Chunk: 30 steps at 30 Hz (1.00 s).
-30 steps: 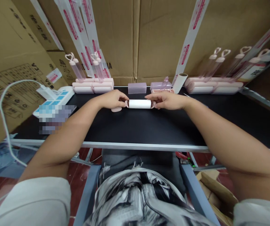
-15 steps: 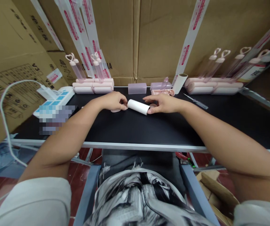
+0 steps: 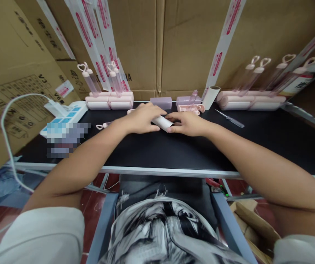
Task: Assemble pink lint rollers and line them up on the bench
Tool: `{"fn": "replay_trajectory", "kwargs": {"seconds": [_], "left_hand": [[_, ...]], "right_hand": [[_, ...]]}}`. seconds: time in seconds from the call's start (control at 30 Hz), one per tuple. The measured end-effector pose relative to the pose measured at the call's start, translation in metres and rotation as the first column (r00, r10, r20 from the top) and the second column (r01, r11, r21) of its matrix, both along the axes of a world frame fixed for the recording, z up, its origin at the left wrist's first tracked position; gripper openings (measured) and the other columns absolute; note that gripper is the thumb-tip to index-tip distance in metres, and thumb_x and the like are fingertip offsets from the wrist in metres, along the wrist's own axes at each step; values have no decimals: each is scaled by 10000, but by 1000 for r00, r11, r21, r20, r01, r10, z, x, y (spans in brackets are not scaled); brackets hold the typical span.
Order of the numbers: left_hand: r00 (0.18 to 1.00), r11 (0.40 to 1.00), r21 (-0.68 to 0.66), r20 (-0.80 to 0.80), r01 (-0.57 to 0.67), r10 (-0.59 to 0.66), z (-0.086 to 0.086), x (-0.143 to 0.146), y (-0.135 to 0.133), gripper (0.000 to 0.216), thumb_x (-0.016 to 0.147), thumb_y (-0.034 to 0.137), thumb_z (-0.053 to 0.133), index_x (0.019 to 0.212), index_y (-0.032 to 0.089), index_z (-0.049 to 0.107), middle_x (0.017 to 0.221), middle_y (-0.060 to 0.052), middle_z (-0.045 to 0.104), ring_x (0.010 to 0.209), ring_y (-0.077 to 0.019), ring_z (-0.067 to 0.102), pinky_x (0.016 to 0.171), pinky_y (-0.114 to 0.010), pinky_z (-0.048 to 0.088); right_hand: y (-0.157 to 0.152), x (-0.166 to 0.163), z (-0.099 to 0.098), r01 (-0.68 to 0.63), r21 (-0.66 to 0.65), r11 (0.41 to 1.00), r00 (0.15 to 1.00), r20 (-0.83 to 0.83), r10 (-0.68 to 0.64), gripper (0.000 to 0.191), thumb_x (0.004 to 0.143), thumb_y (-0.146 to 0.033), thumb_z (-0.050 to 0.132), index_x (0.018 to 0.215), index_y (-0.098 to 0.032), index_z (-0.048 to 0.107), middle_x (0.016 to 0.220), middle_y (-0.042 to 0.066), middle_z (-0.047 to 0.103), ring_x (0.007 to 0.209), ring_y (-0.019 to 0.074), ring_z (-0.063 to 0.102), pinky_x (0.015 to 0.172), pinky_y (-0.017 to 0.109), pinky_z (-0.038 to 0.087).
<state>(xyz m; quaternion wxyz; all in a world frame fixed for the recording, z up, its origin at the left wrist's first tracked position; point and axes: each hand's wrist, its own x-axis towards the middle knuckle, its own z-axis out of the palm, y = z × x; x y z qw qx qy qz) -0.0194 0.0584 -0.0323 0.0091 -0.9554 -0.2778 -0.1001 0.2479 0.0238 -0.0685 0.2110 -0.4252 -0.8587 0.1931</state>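
Observation:
A white lint-roller refill (image 3: 163, 122) lies slanted on the black table (image 3: 174, 146), mostly covered by my hands. My left hand (image 3: 142, 118) is wrapped over its left part, fingers curled around it. At the roll's right end my right hand (image 3: 186, 123) pinches it with thumb and fingers. A pink handle with a heart loop (image 3: 102, 125) lies on the table just left of my left wrist. Whether a pink end cap sits on the roll is hidden by the fingers.
Pink roller covers and handles (image 3: 109, 101) line the back edge left, more (image 3: 252, 101) at the right. Lilac blocks (image 3: 161, 103), a cardboard core (image 3: 210, 96) and a screwdriver (image 3: 230, 118) lie behind my hands. A power strip (image 3: 68, 115) sits left. Cardboard boxes wall the back.
The roll has turned from level to slanted. My left hand left the roll's left end and now covers the roll from above; the pink handle near it has come into view.

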Motion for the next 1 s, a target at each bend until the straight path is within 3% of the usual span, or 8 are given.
{"fn": "replay_trajectory", "kwargs": {"seconds": [0.13, 0.23, 0.33, 0.47, 0.57, 0.8, 0.93, 1.0], "left_hand": [[994, 986, 169, -106, 5, 13, -14, 29, -6, 472, 1015, 367, 654, 1433, 150, 683, 1329, -166, 784, 1243, -363, 667, 1070, -496, 463], [996, 981, 192, -82, -3, 19, -7, 25, 7, 530, 1003, 370, 661, 1484, 148, 661, 1321, -170, 787, 1254, -359, 679, 1081, -478, 477], [958, 971, 72, 195, -229, 211, 7, 7, 32, 708, 931, 383, 729, 1594, 186, 577, 1363, -126, 781, 1205, -295, 721, 1057, -404, 532], [709, 824, -147, 442, -547, 549, 19, -14, 68, 788, 929, 391, 729, 1657, 191, 501, 1349, -134, 777, 1184, -280, 738, 1064, -410, 560], [656, 764, -200, 409, -614, 634, 18, -16, 86, 793, 913, 406, 744, 1625, 136, 523, 1404, -192, 749, 1285, -329, 704, 1117, -447, 541], [706, 753, -115, 280, -648, 650, 6, 4, 100, 648, 867, 381, 766, 1458, 133, 664, 1386, -217, 756, 1324, -374, 682, 1121, -472, 521], [694, 733, -111, 256, -671, 673, 21, -5, 94, 628, 869, 469, 786, 1396, 139, 699, 1292, -212, 774, 1224, -360, 701, 1033, -456, 537], [718, 732, -83, 146, -676, 680, 36, -22, 86, 434, 897, 478, 758, 1175, 146, 787, 1032, -158, 795, 1066, -314, 704, 957, -435, 531]], "right_hand": [[5, 2, -6, 55, 16, 998, 998, -40, -54, 542, 934, -444, 789, 1385, -152, 716, 1293, 154, 829, 1182, 330, 795, 1056, 453, 579], [6, 4, -3, 109, 78, 991, 994, -41, -106, 551, 927, -426, 808, 1387, -144, 701, 1315, 167, 813, 1197, 332, 779, 1050, 458, 572], [3, 7, 7, 183, 154, 971, 981, 34, -190, 449, 934, -360, 800, 1329, -157, 734, 1214, 136, 833, 1104, 303, 785, 967, 410, 561], [-3, 7, 18, 229, 161, 960, 944, 203, -259, 221, 920, -297, 790, 1109, -182, 793, 959, 70, 823, 899, 257, 756, 794, 350, 492], [-6, 4, 19, 195, 77, 978, 946, 249, -209, 178, 928, -315, 768, 1052, -188, 784, 932, 60, 813, 834, 234, 730, 754, 333, 460], [-4, 4, 14, 155, 16, 988, 959, 237, -154, 190, 927, -310, 764, 1064, -180, 765, 954, 64, 813, 823, 214, 714, 761, 314, 465], [-4, 3, 13, 153, 26, 988, 967, 201, -155, 171, 916, -252, 752, 1068, -176, 769, 979, 73, 821, 856, 223, 730, 783, 315, 483], [-3, 1, 11, 150, 48, 987, 969, 190, -157, 173, 919, -236, 743, 1076, -173, 777, 992, 80, 823, 861, 224, 730, 785, 315, 483]]}}
